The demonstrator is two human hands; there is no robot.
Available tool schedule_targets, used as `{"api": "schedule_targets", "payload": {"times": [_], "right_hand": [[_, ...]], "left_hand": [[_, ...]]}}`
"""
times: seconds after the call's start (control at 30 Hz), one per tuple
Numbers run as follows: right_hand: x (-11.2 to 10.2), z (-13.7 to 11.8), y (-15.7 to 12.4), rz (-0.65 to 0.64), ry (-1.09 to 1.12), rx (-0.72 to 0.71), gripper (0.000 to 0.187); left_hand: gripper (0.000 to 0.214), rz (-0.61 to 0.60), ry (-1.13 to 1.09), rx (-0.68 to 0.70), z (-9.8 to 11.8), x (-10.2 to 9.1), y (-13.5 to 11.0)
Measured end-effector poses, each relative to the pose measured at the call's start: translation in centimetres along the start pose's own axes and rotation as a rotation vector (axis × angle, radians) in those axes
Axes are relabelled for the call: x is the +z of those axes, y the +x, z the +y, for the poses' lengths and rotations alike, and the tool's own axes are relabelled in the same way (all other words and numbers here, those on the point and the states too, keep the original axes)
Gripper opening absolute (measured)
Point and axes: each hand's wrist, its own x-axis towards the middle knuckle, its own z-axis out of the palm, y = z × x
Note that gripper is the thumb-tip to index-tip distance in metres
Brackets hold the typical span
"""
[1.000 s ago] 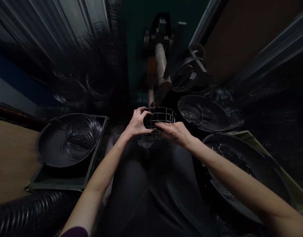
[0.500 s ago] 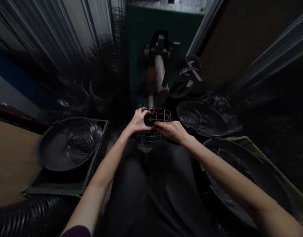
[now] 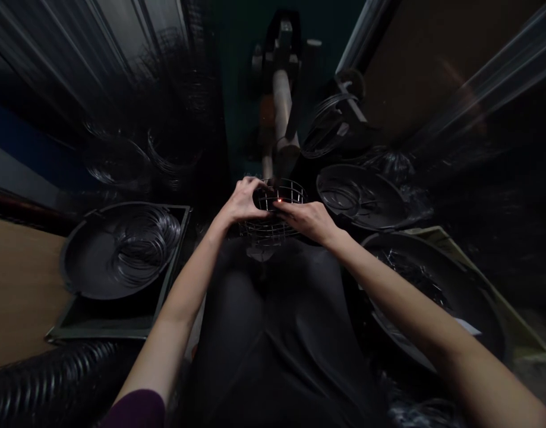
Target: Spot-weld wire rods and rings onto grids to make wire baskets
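Note:
A round wire basket (image 3: 279,199) sits under the arm of a welding machine (image 3: 281,119), just past my knees. My left hand (image 3: 241,202) grips its left rim with the fingers curled over the wire. My right hand (image 3: 306,220) holds the near rim, fingers closed on it. A small orange spark glows on the rim between my two hands.
A black pan (image 3: 83,267) of wire rings lies in a tray at the left. Another pan (image 3: 379,202) with rings stands at the right, and a larger one (image 3: 473,309) nearer. Stacked wire baskets (image 3: 166,154) rise at the back left. A ribbed hose (image 3: 50,380) runs bottom left.
A spark has appeared on the basket rim. The view has shifted down and back up; my hands stay on the basket, slightly turned.

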Motion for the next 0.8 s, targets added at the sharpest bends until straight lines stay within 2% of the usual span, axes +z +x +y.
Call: {"api": "schedule_targets", "payload": {"times": [0.2,0.3,0.53,0.7,0.77,0.8], "right_hand": [[1.3,0.9,0.0,0.234,0.057,0.116,0.023],[1.6,1.3,0.8,0.294,0.092,0.146,0.021],[2.1,2.0,2.1,0.311,0.202,0.206,0.022],[1.0,1.7,4.9,0.258,0.268,0.329,0.023],[0.3,2.1,4.0,0.241,0.322,0.303,0.028],[0.1,2.5,2.7,0.252,0.352,0.289,0.031]], "left_hand": [[0.068,0.044,-0.011,-0.075,-0.1,-0.2,1.0],[0.067,0.033,-0.001,-0.083,-0.3,-0.5,1.7],[0.068,0.042,0.04,-0.075,-1.3,-0.6,3.2],[0.071,0.024,0.033,-0.136,-1.7,-1.0,5.4],[0.076,0.022,-0.018,-0.115,-2.2,-1.2,5.3],[0.084,0.035,-0.058,-0.096,-2.7,-1.3,4.8]]}}
